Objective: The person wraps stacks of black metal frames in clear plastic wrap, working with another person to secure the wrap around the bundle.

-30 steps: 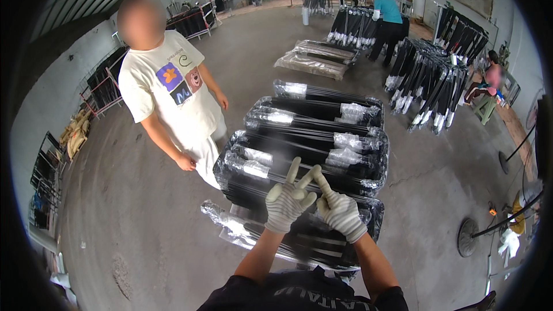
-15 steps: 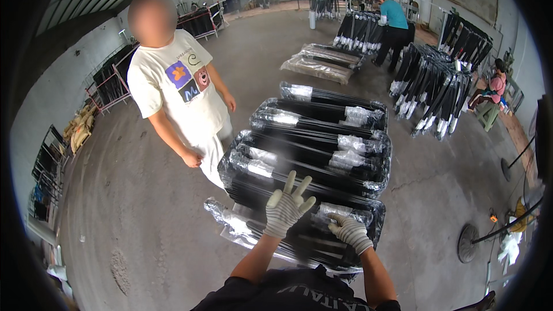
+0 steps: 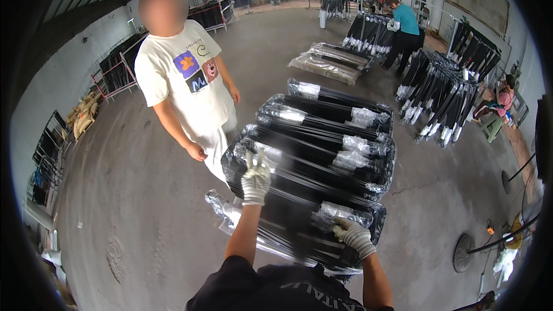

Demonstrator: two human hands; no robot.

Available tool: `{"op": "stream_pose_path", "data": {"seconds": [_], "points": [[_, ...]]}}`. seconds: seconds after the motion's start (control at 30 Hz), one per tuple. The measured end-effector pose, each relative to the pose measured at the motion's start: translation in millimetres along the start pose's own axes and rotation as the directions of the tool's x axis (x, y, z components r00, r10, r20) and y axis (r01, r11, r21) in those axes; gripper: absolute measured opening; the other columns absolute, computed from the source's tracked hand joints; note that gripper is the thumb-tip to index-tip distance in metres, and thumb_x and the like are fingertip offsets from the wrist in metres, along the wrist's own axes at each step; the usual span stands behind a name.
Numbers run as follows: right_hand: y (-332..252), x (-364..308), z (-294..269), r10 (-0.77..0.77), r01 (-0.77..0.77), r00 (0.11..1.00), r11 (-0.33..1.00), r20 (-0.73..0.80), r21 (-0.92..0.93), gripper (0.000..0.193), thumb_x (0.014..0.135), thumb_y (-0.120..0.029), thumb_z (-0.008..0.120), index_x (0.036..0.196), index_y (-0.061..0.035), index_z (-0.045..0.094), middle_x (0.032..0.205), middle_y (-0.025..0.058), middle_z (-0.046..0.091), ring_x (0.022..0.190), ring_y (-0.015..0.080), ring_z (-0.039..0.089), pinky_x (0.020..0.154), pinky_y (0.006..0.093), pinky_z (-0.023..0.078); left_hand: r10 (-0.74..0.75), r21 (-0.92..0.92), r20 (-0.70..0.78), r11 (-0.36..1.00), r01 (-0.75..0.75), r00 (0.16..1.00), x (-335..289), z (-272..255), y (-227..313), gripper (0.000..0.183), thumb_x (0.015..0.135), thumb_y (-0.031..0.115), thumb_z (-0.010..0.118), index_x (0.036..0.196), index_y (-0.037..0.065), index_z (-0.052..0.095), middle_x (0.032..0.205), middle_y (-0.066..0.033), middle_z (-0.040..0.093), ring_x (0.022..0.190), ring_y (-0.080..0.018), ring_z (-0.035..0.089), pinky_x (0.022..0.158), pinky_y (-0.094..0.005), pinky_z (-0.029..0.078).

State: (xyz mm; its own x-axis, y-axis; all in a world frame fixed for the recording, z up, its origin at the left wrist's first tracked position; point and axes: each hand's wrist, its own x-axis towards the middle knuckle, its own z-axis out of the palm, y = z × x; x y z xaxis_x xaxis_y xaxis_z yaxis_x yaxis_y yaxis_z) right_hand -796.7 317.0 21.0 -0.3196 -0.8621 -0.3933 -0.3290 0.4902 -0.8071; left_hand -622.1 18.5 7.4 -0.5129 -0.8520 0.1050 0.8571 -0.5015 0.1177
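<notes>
Several long black bundles (image 3: 322, 179) of thin bars lie in rows in front of me, their ends wrapped in clear plastic. My left hand (image 3: 255, 183), in a striped white glove, is raised over the left part of these rows. Its fingers are stretched upward and apart, with nothing seen in them. At the right end of the nearest rows, my gloved right hand (image 3: 355, 237) has its fingers curled against the clear plastic wrap (image 3: 340, 214) around a bundle end. The exact grip under those fingertips is partly hidden.
A person in a white T-shirt (image 3: 187, 75) stands close by on the left. Wrapped flat bundles (image 3: 328, 64) lie on the floor beyond the stack. Racks of black bars (image 3: 440, 92) and a person in a teal top (image 3: 405, 20) are at the far right. A round stand base (image 3: 464, 253) is at right.
My left hand has moved left and farther away over the rows. My right hand stays at the wrapped bundle end. The view has shifted slightly.
</notes>
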Motion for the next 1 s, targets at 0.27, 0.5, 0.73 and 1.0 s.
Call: {"op": "stream_pose_path", "data": {"seconds": [0.27, 0.5, 0.73, 1.0], "points": [[10, 5, 8, -0.008, 0.008, 0.999, 1.000, 0.033, 0.007, 0.046, 0.080, -0.027, 0.050, 0.122, -0.0072, 0.047, 0.110, 0.0120, 0.058, 0.100, 0.0216, 0.055, 0.086, 0.0274, 0.040, -0.358, -0.099, -0.209, 0.933, 0.345, 0.910, -83, -57, -57, 0.061, 0.070, -0.007, 0.048, 0.126, 0.014, 0.042, 0.136, -0.0114, 0.034, 0.049, -0.0074, 0.044, 0.087, -0.0336, 0.046], [24, 6, 17, -0.005, -0.002, 0.999, 0.988, 0.050, 0.151, 0.041, 0.082, -0.016, 0.053, 0.122, -0.0057, 0.048, 0.077, 0.0018, 0.057, 0.064, 0.0089, 0.052, 0.060, 0.0219, 0.046, -0.488, -0.228, -0.153, 0.863, 0.450, 0.859, -92, -73, -63, 0.054, 0.079, -0.010, 0.036, 0.129, 0.011, 0.038, 0.134, -0.0048, 0.039, 0.037, -0.0042, 0.029, 0.082, -0.0283, 0.047], [82, 6, 25, 0.204, -0.205, 0.974, 0.979, 0.094, 0.000, 0.051, 0.075, -0.031, 0.052, 0.120, -0.0072, 0.049, 0.108, 0.0160, 0.058, 0.099, 0.0263, 0.056, 0.085, 0.0315, 0.043, -0.512, -0.314, -0.194, 0.840, 0.441, 0.837, -88, -73, -64, 0.045, 0.078, -0.008, 0.038, 0.119, 0.006, 0.048, 0.114, -0.0007, 0.057, 0.034, -0.0060, 0.027, 0.086, -0.0328, 0.046], [149, -15, 50, 0.287, -0.230, 0.955, 0.873, 0.072, -0.431, 0.054, 0.072, -0.037, 0.049, 0.121, -0.0130, 0.048, 0.117, 0.0136, 0.052, 0.109, 0.0283, 0.049, 0.092, 0.0359, 0.039, -0.520, -0.247, -0.296, 0.852, 0.461, 0.801, -105, -82, -63, 0.040, 0.079, -0.007, 0.037, 0.117, 0.000, 0.049, 0.114, -0.0043, 0.058, 0.033, -0.0062, 0.026, 0.087, -0.0290, 0.044]]}}
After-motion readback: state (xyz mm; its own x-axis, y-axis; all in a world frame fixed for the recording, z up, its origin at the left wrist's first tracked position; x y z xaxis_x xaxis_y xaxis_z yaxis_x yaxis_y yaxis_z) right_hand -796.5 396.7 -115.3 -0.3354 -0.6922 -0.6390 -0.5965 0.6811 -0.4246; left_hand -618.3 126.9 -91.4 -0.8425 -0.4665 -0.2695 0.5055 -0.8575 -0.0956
